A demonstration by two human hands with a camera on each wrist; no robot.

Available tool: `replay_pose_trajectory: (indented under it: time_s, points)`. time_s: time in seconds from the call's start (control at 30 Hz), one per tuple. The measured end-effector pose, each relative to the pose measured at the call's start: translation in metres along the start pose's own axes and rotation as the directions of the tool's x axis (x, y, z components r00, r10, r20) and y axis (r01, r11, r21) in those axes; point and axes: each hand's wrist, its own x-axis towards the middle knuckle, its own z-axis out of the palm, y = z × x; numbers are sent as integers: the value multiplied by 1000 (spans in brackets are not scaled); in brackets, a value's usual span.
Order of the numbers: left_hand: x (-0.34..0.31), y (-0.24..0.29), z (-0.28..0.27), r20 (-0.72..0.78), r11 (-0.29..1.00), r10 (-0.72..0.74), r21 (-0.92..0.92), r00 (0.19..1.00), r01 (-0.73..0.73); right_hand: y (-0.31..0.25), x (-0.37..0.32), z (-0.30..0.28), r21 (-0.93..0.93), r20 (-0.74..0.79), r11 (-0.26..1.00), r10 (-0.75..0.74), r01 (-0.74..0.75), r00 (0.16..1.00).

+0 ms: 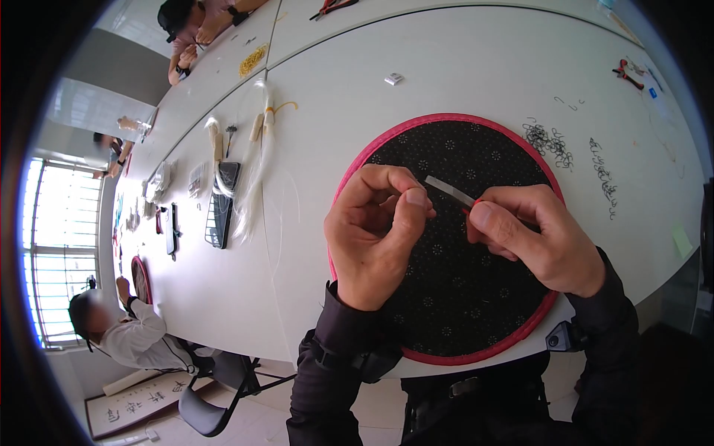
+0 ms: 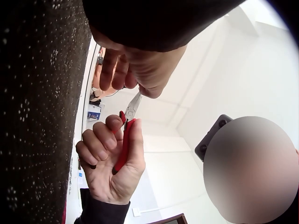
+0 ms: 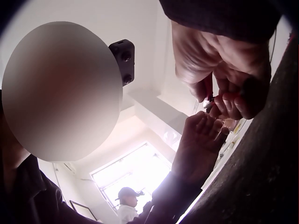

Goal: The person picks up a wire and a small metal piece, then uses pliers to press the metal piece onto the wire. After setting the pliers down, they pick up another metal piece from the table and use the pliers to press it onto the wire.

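Observation:
My right hand grips small pliers with red handles and narrow silver jaws. The handles lie across the palm in the left wrist view, with the fingers curled round them. The pliers' tip points at my left hand, right beside its fingertips. Thumb and index finger of that hand pinch together; I cannot tell what small thing sits between them. Both hands hover above a round black mat with a red rim and pale flower dots.
Two piles of small dark hook-like pieces lie right of the mat. Left of it are bundles of white strands and a dark tray. Other pliers lie at the far right. Other people sit around the table.

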Motion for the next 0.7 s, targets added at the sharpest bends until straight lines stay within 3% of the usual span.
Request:
replay_pose_trajectory:
  time_s: [0.33,0.53,0.7]
  points:
    - [0,1,-1,-7,999,-26,-18,1000,26,10,2,4,53,-16,998,-45,46,999]
    - [0,3,1,-19,999,-41,-6,999,41,0,1,2,-11,23,1000,-14,14,1000]
    - [-1,3,1,-18,999,-39,-5,999,38,3,0,4,-47,-20,996,-77,76,997]
